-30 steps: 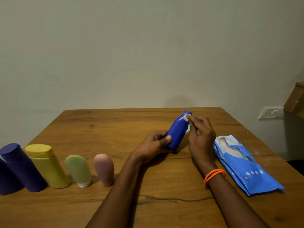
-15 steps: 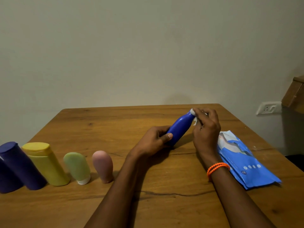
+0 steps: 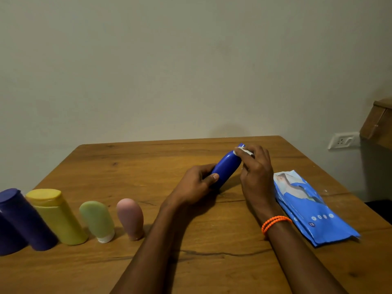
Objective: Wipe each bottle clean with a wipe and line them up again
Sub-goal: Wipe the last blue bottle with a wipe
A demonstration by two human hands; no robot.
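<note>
Left hand (image 3: 196, 183) grips the base of the blue bottle (image 3: 226, 168), tilted above the desk (image 3: 148, 166) — right hand (image 3: 255, 166) pinches a white wipe (image 3: 244, 150) against its upper end. Best bet here: rotate the bottle under firm wipe pressure, working cap to base — then stand it beside the pink bottle (image 3: 130, 217).

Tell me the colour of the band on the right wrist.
Orange: the wrist band is a doubled cord, seen best in the head view.
</note>
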